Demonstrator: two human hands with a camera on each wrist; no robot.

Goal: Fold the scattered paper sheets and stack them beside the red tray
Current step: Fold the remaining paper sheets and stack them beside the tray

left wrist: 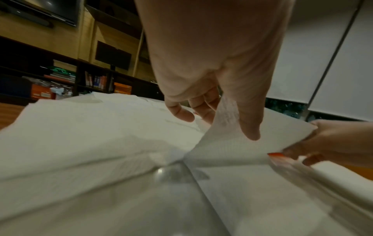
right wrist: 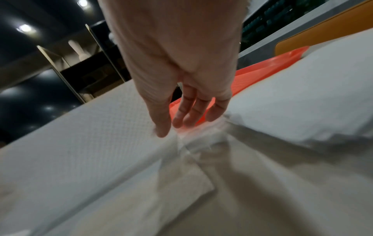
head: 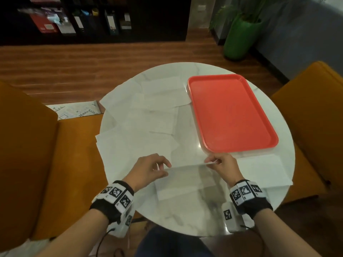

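Round table (head: 185, 219), lower centre: both hands (head: 150, 168) (head: 223, 166) pinch one sheet (head: 187, 180) mid-fold; several sheets (head: 148, 115) lie unfolded left of the tray (head: 232, 112).

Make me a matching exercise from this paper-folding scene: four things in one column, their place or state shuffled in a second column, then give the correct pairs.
Column 1
1. red tray
2. sheet being folded
3. folded paper
4. green planter

Column 2
A. lifted along one edge, pinched by the left hand and the right hand
B. on the floor beyond the table
C. lying flat on the table just near the tray's front edge, by the right hand
D. on the table's right half, nothing in it

Pairs: 1-D, 2-A, 3-C, 4-B
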